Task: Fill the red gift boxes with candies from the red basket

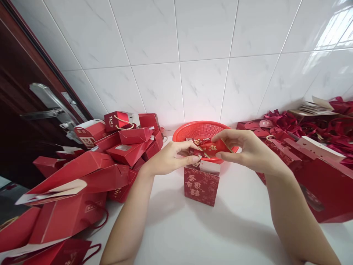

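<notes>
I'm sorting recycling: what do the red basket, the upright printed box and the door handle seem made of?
Red basket: probably plastic, lightly glossy, by its moulded-looking mesh.
Upright printed box: likely coated card, by its thin walls and pale inside.
Door handle: seemingly metal, shiny, by its silvery reflections.

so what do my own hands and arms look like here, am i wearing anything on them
Your left hand and right hand are bare, with no gloves or visible rings. No sleeve, watch or bracelet shows on your left forearm or right forearm.
</notes>
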### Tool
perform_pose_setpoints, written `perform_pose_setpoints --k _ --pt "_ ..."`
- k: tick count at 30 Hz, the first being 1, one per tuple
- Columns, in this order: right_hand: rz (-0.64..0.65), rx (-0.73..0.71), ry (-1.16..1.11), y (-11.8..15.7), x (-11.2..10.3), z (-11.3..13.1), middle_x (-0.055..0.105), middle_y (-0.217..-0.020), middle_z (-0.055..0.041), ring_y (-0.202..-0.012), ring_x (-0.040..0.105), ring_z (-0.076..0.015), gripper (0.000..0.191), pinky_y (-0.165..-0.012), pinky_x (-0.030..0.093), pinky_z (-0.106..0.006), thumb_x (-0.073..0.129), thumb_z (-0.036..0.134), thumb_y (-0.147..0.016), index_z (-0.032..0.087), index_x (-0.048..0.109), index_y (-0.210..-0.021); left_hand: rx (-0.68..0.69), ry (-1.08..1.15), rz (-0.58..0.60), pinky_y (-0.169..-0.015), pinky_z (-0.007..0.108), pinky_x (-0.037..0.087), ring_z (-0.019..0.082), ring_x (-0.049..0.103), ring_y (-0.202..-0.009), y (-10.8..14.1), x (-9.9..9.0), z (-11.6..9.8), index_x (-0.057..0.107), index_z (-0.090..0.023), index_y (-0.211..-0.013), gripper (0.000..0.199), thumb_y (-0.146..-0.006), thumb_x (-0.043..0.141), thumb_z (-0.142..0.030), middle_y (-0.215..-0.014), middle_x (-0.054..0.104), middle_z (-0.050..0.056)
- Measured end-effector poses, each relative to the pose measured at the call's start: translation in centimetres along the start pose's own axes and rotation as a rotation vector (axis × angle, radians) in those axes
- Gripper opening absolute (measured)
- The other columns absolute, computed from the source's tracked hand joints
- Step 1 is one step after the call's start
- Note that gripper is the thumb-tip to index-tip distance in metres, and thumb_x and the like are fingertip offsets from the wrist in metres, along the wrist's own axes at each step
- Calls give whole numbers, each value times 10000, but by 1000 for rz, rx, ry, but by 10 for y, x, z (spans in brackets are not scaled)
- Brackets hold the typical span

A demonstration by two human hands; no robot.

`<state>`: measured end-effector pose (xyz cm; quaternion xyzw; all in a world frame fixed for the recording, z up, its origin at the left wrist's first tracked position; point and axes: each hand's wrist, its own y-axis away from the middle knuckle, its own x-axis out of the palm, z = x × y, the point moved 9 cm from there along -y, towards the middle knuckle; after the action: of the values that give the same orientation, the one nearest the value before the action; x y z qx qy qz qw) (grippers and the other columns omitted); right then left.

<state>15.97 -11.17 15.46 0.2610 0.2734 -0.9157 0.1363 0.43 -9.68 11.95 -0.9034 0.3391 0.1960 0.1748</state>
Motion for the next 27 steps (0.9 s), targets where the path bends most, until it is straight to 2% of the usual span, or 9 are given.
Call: perform_pose_setpoints --k 3,6,11,19,27 --pt "44 2 46 1 2 1 703 -833 -16 -722 630 -158 132 -688 537 -290 691 244 -802 204 705 -927 1 -126 17 -756 278 525 176 684 -866 -3 4 2 670 -198 -1136 271 -963 580 -386 -953 731 35" --pt "65 7 90 2 1 2 692 -799 -10 -702 623 -151 115 -673 526 -279 679 223 -803 204 700 -915 2 -239 -27 -793 278 509 175 676 -885 -6 3 5 678 -227 -1158 301 -978 547 -429 -988 737 18" --pt "47 47 124 6 -9 -2 699 -816 -21 -696 628 -155 136 -639 511 -275 684 284 -810 200 695 -916 15 -260 -87 -800 270 505 179 688 -888 -13 8 9 696 -247 -1161 317 -982 531 -451 -971 751 4" --pt "41 27 149 9 -18 2 691 -811 -18 -677 616 -154 137 -649 495 -299 670 331 -807 201 666 -851 17 -396 -27 -660 255 470 161 646 -775 -14 15 9 717 -281 -1147 270 -949 587 -413 -955 744 -10" --pt "66 19 187 9 -15 3 675 -790 -11 -686 612 -148 118 -624 486 -275 669 298 -813 200 677 -877 53 -625 31 -775 290 473 193 640 -913 -10 23 -6 680 -291 -1180 263 -983 506 -278 -970 707 15"
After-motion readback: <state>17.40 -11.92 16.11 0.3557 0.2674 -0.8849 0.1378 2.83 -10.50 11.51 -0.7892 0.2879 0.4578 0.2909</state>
